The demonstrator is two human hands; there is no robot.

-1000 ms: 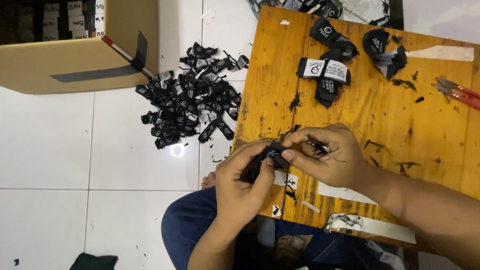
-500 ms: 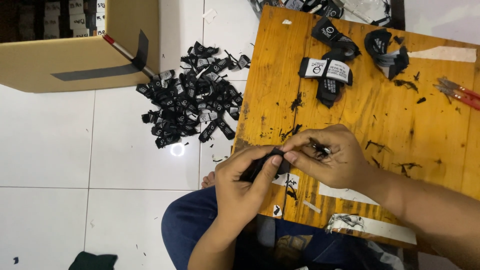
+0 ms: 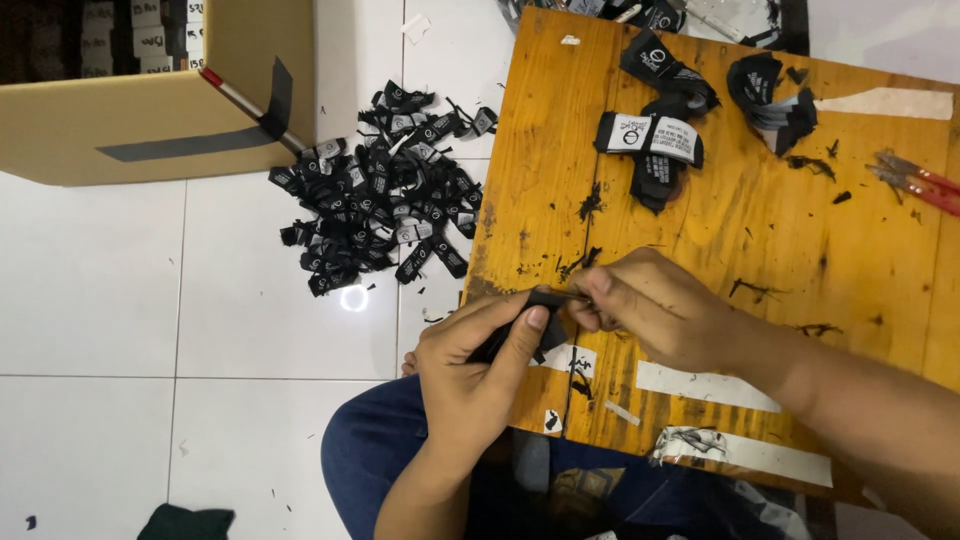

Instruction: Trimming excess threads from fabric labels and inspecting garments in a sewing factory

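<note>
My left hand (image 3: 478, 362) pinches a small black fabric label (image 3: 545, 305) at the near left edge of a low orange wooden table (image 3: 720, 240). My right hand (image 3: 665, 312) meets it from the right, thumb and forefinger closed on the same label's end. Whatever else the right hand holds is hidden inside its fingers. Both hands hover just over the table's worn, black-smeared top.
A heap of black labels (image 3: 385, 190) lies on the white tiled floor left of the table. Behind it stands an open cardboard box (image 3: 150, 100). Bundled labels (image 3: 650, 140) and a loose stack (image 3: 775, 100) rest at the table's far side; red-handled snips (image 3: 915, 180) lie at right.
The hands have drawn slightly closer, and the label now sits stretched between both sets of fingertips. Nothing else has moved.
</note>
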